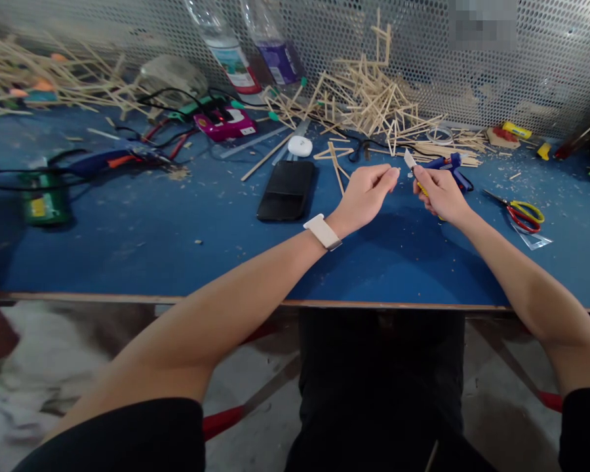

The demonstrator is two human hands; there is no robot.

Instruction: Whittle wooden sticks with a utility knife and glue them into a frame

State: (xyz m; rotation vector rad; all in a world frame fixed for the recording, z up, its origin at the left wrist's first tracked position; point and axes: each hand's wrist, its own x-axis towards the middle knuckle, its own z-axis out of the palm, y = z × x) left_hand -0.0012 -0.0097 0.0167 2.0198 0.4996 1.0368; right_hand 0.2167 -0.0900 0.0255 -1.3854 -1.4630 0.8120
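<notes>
Okay, we're grasping a yellow cutter point(421, 189) in our right hand point(441, 190), its blade point(410, 159) pointing up near our left hand point(365, 195), whose fingers are curling inward, contents unclear. Probably we're cutting; another stroke is needing fingertips clear.

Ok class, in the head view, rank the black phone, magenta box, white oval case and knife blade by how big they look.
Largest to smallest:
1. black phone
2. magenta box
3. white oval case
4. knife blade

A white case point(299, 145) lies near a phone point(285, 190).
</notes>
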